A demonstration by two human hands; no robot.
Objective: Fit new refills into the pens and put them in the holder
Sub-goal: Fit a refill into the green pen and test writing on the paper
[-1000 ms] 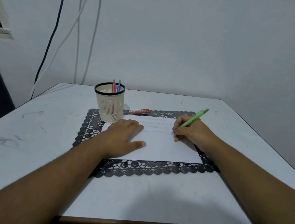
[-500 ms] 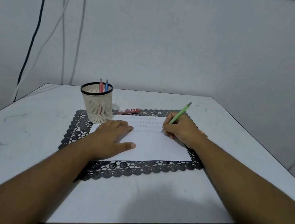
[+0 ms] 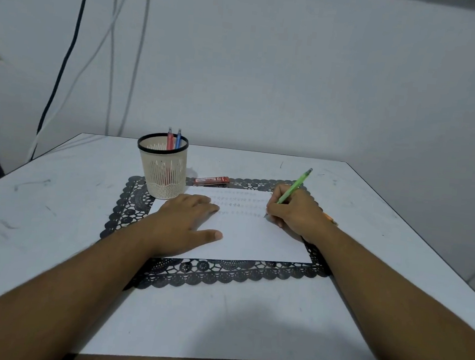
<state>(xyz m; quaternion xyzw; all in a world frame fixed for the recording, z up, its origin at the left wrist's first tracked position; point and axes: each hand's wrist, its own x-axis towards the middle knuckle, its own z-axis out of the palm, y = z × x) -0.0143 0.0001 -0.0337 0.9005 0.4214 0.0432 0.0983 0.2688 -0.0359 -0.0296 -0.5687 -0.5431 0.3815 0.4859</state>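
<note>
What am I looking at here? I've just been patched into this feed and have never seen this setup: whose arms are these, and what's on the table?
There is no machine: one camera worn on a person's head looks down at their own arms. The left hand rests flat on a white sheet of paper, which lies on a black lace mat on the table. The right hand grips a green pen, tip on the paper. A mesh holder contains a red pen and a blue pen. Beside it lies a small red case, possibly refills.
</note>
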